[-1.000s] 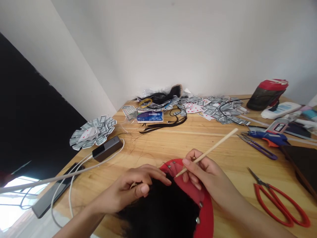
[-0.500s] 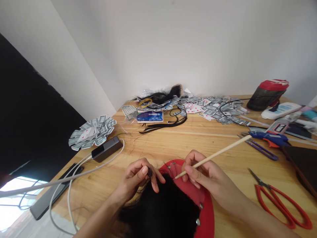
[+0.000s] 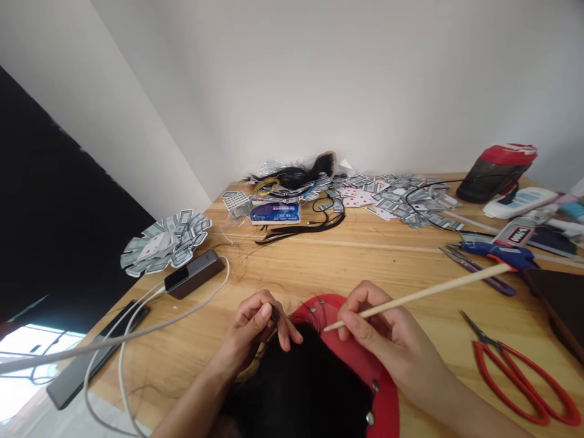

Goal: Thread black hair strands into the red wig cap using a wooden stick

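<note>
A red form point(image 3: 387, 398) stands in front of me, with pink-red netting pinned on it by several round-headed pins. Black hair point(image 3: 305, 383) covers its near and left part. My left hand point(image 3: 267, 328) pinches a small lock of dark hair point(image 3: 275, 315) between thumb and forefinger, its other fingers resting over the black hair. Held like a pen in my right hand point(image 3: 374, 325) is a slim wooden-handled stick tool point(image 3: 433, 294). Its pale tapered tip is at the netting beside the hairline; any fine needle at the end is too small to make out.
Red-handled scissors point(image 3: 506, 365) lie at right, near purple snips point(image 3: 479, 267) and blue pliers point(image 3: 497, 250). A power bank point(image 3: 194, 274) with white cables and a paper-card fan point(image 3: 166, 240) are at left. Scattered cards point(image 3: 401, 198) and a hair bundle point(image 3: 296, 176) lie by the wall.
The wooden tool has tipped lower, its far end swinging right and down, while its tip stays near the hairline. My left hand keeps its pinch. The camera view has shifted slightly.
</note>
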The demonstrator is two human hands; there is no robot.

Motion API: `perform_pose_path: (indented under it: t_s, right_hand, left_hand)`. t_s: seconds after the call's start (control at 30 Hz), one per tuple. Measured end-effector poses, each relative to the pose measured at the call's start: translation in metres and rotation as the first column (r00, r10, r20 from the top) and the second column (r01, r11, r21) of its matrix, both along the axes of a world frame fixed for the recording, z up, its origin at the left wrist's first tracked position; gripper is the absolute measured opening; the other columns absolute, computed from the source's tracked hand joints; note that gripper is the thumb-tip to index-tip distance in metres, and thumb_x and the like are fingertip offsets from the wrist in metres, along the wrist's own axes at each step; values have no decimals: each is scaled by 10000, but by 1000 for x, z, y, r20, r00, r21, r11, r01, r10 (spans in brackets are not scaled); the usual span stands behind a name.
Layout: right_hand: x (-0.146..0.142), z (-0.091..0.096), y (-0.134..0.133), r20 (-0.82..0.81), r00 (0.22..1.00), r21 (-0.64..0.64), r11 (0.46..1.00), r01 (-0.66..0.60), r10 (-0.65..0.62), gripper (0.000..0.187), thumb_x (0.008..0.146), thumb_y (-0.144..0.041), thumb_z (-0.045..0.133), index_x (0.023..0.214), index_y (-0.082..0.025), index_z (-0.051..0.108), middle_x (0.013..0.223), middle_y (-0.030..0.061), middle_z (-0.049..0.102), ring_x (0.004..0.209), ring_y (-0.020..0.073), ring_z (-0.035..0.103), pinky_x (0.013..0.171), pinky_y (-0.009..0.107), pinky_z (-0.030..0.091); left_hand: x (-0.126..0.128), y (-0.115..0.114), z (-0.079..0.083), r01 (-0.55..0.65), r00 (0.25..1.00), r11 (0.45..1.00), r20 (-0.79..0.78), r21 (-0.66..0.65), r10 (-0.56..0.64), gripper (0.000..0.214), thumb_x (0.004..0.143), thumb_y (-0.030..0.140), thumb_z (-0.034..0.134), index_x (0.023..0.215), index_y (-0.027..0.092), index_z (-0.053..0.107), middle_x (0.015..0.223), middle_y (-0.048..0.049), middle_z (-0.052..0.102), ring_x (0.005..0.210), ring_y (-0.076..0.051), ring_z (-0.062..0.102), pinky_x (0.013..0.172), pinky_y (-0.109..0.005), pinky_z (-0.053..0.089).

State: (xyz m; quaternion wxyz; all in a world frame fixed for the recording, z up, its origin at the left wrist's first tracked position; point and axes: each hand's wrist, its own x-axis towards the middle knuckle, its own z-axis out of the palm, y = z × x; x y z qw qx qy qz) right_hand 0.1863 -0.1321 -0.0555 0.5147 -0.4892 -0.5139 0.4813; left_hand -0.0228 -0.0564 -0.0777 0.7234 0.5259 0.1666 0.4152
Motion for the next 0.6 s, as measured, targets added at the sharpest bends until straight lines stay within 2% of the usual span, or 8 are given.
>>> perform_pose_path:
  t_s: [0.17, 0.27, 0.37, 0.43, 0.6]
  right_hand:
    - [-1, 5, -2, -118, 993, -94, 995, 17, -28, 339, 886, -525, 634, 771, -225, 524, 640, -17, 636, 540, 123, 447, 509, 262, 297]
    - [-2, 10, -3, -144, 989, -122, 992, 5, -23, 354, 872, -533, 649, 762, -222, 520, 627, -16, 645, 535, 119, 428, 500, 262, 266]
    - [-2, 12, -3, -137, 990, -143, 990, 3, -23, 342, 868, -523, 657, 767, -223, 529, 623, -18, 653, 517, 117, 410, 492, 263, 252]
    - [-3, 11, -2, -113, 993, -147, 989, 7, -24, 321, 876, -504, 654, 769, -220, 547, 639, -15, 662, 510, 116, 413, 494, 264, 263]
    - [-3, 5, -2, -72, 997, -78, 997, 14, -20, 304, 892, -486, 641, 759, -222, 572, 642, -5, 680, 589, 138, 535, 558, 252, 370]
  left_hand:
    - [-3, -2, 1, -30, 999, 1000, -16, 4, 30, 322, 941, 382, 609, 723, 160, 525, 589, -29, 725, 674, -196, 743, 505, -192, 384]
    - [-8, -1, 3, -41, 999, 998, -1, -41, 41, 308, 933, 364, 626, 726, 161, 521, 656, -44, 755, 719, -184, 752, 407, -152, 233]
    - [-12, 0, 5, -56, 998, 995, -8, -84, 56, 309, 916, 368, 646, 721, 172, 510, 663, -38, 753, 728, -184, 756, 361, -164, 95]
    - [-13, 0, 6, -65, 998, 994, -21, -93, 63, 345, 898, 393, 664, 695, 180, 485, 652, -34, 748, 706, -187, 755, 345, -169, 101]
    - [-11, -1, 7, -58, 998, 993, -23, -98, 56, 375, 881, 412, 684, 678, 175, 475, 679, -43, 767, 665, -179, 756, 334, -143, 138]
